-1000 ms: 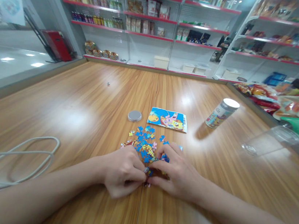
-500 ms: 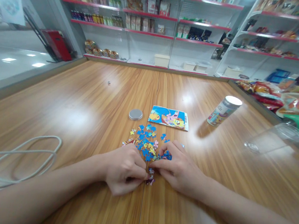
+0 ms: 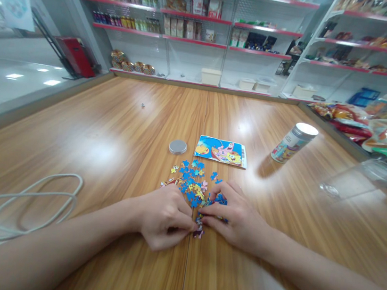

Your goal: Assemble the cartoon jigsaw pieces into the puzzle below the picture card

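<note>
L hand (image 3: 169,218) is curled like a loose fist on the shiny brown wood table (image 3: 111,120). Its thumb & pointer tips are close tog., right by a short row of small dark & pink flat puzzle pcs (image 3: 198,234). Can't tell if they pinch a pc or just touch it. The other L fingers are folded in.

R hand (image 3: 232,214) is across from it, w/ its thumb & pointer reaching to the top end of that row. There's a thin gap btwn those 2 tips; can't tell if a pc sits in it. Its other fingers are bent over some blue pcs (image 3: 222,199), which they partly hide.

The row is btwn the 2 hands. Just past it is a messy pile of small blue & yellow flat puzzle pcs (image 3: 190,195), w/ a few pink & red ones.

Behind the pile: a round flat silver lid (image 3: 178,147) &, next to it, a blue picture card w/ pink & yellow cartoon pals (image 3: 220,151). Further R stands a tall round can w/ a bright cartoon label (image 3: 292,144), & near the edge a see-through plastic jar (image 3: 356,183) lies on its side. Far L: a loopy white cord (image 3: 37,196).
</note>
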Motion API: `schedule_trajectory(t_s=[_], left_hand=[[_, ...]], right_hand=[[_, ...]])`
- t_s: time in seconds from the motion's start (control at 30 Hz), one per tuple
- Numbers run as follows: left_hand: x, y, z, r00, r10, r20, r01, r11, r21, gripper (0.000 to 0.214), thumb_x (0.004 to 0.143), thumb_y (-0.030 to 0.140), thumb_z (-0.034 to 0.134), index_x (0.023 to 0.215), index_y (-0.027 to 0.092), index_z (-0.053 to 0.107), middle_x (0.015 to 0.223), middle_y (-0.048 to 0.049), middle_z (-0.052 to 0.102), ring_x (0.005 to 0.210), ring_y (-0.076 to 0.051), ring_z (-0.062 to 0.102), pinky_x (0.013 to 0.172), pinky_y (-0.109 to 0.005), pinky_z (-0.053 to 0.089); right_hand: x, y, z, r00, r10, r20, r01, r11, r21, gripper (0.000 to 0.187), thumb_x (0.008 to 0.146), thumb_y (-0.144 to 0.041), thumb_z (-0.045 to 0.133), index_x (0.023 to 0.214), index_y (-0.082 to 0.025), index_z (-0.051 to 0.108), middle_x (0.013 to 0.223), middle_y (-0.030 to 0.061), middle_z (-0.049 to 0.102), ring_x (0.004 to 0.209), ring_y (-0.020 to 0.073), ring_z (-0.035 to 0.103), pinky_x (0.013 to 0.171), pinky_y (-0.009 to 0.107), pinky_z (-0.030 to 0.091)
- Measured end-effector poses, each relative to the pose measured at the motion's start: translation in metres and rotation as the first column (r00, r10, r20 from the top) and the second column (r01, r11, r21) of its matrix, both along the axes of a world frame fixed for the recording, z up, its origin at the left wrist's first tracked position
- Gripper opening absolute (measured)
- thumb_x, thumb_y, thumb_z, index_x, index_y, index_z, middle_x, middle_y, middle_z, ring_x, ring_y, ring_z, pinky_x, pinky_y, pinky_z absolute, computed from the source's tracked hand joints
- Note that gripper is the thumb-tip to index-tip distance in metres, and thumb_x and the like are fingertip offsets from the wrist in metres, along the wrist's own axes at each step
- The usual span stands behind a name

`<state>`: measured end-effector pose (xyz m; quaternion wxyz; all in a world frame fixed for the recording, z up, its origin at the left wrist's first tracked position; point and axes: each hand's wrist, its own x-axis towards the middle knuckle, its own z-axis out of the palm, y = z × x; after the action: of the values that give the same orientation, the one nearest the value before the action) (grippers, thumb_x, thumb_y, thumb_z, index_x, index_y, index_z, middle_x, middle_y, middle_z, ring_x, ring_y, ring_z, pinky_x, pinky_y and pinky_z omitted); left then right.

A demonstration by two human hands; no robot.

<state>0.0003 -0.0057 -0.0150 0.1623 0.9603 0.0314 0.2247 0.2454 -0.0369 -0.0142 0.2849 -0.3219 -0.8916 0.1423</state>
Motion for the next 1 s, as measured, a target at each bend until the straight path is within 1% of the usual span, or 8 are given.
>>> schedule_trajectory(t_s=[0.13, 0.37, 0.63, 0.8, 0.87, 0.93, 1.0], left_hand=[[0.0007, 0.0002, 0.0002, 1.000, 0.000, -0.004, 0.000, 1.000, 0.011, 0.021, 0.074, 0.008, 0.055, 0.084, 0.019, 0.070, 0.058, 0.0001, 0.062, 0.050, -0.014, 0.057, 0.046, -0.032, 0.035], [0.0003, -0.0006, 0.0008, 1.000, 0.015, -0.027, -0.014, 0.999, 0.031, 0.016, 0.075, 0.010, 0.056, 0.079, 0.019, 0.069, 0.057, 0.0004, 0.060, 0.050, -0.014, 0.055, 0.047, -0.032, 0.034], [0.0023, -0.0007, 0.0017, 1.000, 0.018, -0.022, -0.017, 0.999, 0.042, 0.013, 0.075, 0.010, 0.055, 0.070, 0.019, 0.063, 0.056, 0.0006, 0.058, 0.050, -0.013, 0.054, 0.047, -0.031, 0.033], [0.0018, -0.0011, 0.0001, 0.999, 0.024, -0.037, -0.022, 0.998, 0.065, 0.013, 0.075, 0.011, 0.055, 0.065, 0.019, 0.057, 0.056, 0.0008, 0.058, 0.050, -0.012, 0.054, 0.048, -0.031, 0.032], [0.0017, -0.0014, -0.0008, 0.999, 0.026, -0.036, -0.023, 0.997, 0.076, 0.014, 0.075, 0.012, 0.056, 0.063, 0.019, 0.054, 0.056, 0.0007, 0.057, 0.050, -0.012, 0.054, 0.048, -0.031, 0.032], [0.0021, -0.0017, -0.0011, 0.999, 0.028, -0.031, -0.025, 0.996, 0.087, 0.015, 0.076, 0.013, 0.056, 0.062, 0.019, 0.053, 0.055, 0.0006, 0.057, 0.049, -0.012, 0.053, 0.048, -0.031, 0.032], [0.0029, -0.0023, 0.0001, 0.999, 0.028, -0.022, -0.026, 0.994, 0.105, 0.017, 0.077, 0.013, 0.054, 0.061, 0.020, 0.052, 0.054, 0.0007, 0.056, 0.047, -0.013, 0.052, 0.046, -0.032, 0.032]], right_hand=[[-0.0008, 0.0001, -0.0001, 1.000, 0.009, 0.015, -0.009, 1.000, -0.022, 0.014, 0.097, -0.027, 0.064, 0.102, -0.026, 0.078, 0.107, 0.0076, 0.059, 0.102, 0.0232, 0.050, 0.086, 0.040, 0.043], [-0.0031, -0.0001, 0.0006, 0.999, 0.044, -0.001, -0.044, 0.997, -0.060, 0.016, 0.097, -0.020, 0.061, 0.103, -0.022, 0.076, 0.104, 0.0075, 0.060, 0.100, 0.0226, 0.051, 0.088, 0.040, 0.042], [-0.0029, 0.0002, 0.0014, 0.999, 0.052, -0.013, -0.053, 0.996, -0.075, 0.015, 0.097, -0.018, 0.060, 0.102, -0.021, 0.074, 0.104, 0.0074, 0.061, 0.100, 0.0228, 0.052, 0.090, 0.040, 0.042], [-0.0029, 0.0007, 0.0028, 0.996, 0.065, -0.053, -0.069, 0.995, -0.071, 0.013, 0.094, -0.016, 0.062, 0.102, -0.020, 0.072, 0.107, 0.0077, 0.062, 0.103, 0.0227, 0.054, 0.093, 0.041, 0.041], [-0.0033, 0.0015, 0.0034, 0.994, 0.086, -0.072, -0.092, 0.992, -0.083, 0.010, 0.093, -0.017, 0.065, 0.101, -0.020, 0.071, 0.106, 0.0067, 0.064, 0.101, 0.0218, 0.055, 0.092, 0.040, 0.040], [-0.0036, 0.0019, 0.0034, 0.988, 0.120, -0.097, -0.130, 0.986, -0.101, 0.007, 0.093, -0.017, 0.066, 0.099, -0.020, 0.068, 0.101, 0.0038, 0.068, 0.097, 0.0195, 0.057, 0.089, 0.038, 0.040], [-0.0035, 0.0015, 0.0023, 0.985, 0.131, -0.111, -0.143, 0.984, -0.111, 0.005, 0.093, -0.016, 0.067, 0.096, -0.020, 0.066, 0.093, 0.0005, 0.070, 0.092, 0.0177, 0.058, 0.085, 0.036, 0.039]])
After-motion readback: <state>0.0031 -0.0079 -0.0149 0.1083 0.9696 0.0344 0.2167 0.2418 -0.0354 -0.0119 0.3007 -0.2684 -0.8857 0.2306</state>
